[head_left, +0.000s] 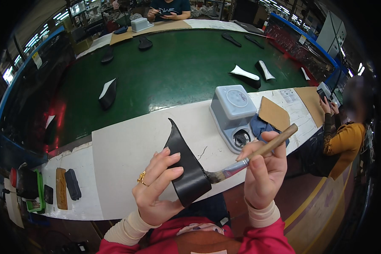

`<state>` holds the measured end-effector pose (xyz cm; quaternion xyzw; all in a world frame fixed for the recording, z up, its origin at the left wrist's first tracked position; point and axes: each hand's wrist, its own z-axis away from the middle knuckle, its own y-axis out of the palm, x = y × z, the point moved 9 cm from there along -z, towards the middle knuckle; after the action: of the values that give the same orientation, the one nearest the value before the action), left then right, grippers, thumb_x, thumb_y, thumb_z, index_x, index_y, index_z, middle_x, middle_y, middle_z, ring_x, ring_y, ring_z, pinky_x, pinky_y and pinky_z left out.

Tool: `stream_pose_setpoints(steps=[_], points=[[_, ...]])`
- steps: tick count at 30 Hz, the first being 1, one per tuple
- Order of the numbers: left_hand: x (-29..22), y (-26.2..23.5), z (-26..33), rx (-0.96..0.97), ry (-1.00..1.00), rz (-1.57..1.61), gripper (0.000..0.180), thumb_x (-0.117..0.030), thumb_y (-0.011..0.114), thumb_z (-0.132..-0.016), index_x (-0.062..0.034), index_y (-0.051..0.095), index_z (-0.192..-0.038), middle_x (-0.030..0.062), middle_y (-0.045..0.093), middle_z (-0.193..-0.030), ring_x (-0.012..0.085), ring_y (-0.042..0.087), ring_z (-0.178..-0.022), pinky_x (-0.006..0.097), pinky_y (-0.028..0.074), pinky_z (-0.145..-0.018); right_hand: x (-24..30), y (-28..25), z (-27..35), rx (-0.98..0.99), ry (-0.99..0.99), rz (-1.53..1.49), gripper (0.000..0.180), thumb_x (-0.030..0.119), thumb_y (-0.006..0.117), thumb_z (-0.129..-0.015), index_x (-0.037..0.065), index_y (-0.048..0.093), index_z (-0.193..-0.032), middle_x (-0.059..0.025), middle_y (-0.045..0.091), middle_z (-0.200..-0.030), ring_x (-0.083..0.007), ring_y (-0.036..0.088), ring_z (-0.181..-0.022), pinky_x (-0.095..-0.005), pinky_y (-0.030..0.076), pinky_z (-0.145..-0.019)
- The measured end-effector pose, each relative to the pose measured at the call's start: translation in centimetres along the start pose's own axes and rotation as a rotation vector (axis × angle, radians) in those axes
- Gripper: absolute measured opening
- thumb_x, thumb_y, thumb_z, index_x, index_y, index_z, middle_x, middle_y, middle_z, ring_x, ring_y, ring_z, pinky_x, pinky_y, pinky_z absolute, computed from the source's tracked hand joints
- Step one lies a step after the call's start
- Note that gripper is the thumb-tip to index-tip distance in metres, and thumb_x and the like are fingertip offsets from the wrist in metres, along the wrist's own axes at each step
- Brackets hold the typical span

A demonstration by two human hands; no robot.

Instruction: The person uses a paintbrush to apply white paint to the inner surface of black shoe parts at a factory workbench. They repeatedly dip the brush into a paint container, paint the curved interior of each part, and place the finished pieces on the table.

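Across the far side runs the green conveyor belt (173, 72), carrying several black shoe pieces (107, 94), well apart from one another. Nearer me lies the white worktable (127, 148), and on it a grey glue pot (233, 111) with a blue rag (260, 126) just beside it.

My left hand (156, 188) pinches a curved black leather piece (186, 165) above the table edge, fingers pressed on its outer face, thumb hidden behind. My right hand (264, 169) is closed round a wooden-handled brush (252, 154) — bristles touching the piece's lower right edge.

To do this stroke well, I judge the piece should stay firmly pinched and tilted toward the brush, the bristles drawn along the edge with light, even pressure — no blobs, no coating on the outer face.
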<state>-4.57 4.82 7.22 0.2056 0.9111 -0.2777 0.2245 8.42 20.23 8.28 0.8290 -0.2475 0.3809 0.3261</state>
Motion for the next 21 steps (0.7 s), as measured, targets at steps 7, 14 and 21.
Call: stream_pose_setpoints(steps=[7,14,21], points=[[-0.4,-0.3,-0.3,0.001,0.032,-0.023,0.067,-0.009,0.085,-0.050,-0.0050,0.053,-0.109,0.0193,0.058,-0.114,0.0368,0.055,-0.111,0.045,0.042,-0.097,1.1,0.4,0.1,0.039,-0.043,0.005,0.048,0.001,0.061,-0.082,-0.001,0.035,-0.122,-0.0162,0.061,-0.083,-0.0154,0.058,-0.077,-0.0260,0.045,-0.073],[-0.4,-0.5,-0.5,0.001,0.017,-0.034,0.067,-0.008,0.084,-0.048,-0.0037,0.053,-0.108,0.0190,0.059,-0.112,0.0359,0.058,-0.106,0.045,0.043,-0.095,1.7,0.8,0.2,0.076,-0.098,-0.014,0.051,0.001,0.062,-0.081,-0.001,0.033,-0.123,-0.0162,0.060,-0.080,-0.0160,0.057,-0.072,-0.0253,0.045,-0.067],[-0.4,-0.5,-0.6,-0.010,0.013,-0.012,0.068,-0.007,0.084,-0.047,-0.0033,0.053,-0.108,0.0187,0.059,-0.110,0.0352,0.058,-0.105,0.044,0.044,-0.094,2.0,1.3,0.0,0.159,-0.116,0.015,0.052,0.001,0.062,-0.081,-0.001,0.033,-0.124,-0.0195,0.061,-0.083,-0.0161,0.057,-0.072,-0.0263,0.046,-0.069]])
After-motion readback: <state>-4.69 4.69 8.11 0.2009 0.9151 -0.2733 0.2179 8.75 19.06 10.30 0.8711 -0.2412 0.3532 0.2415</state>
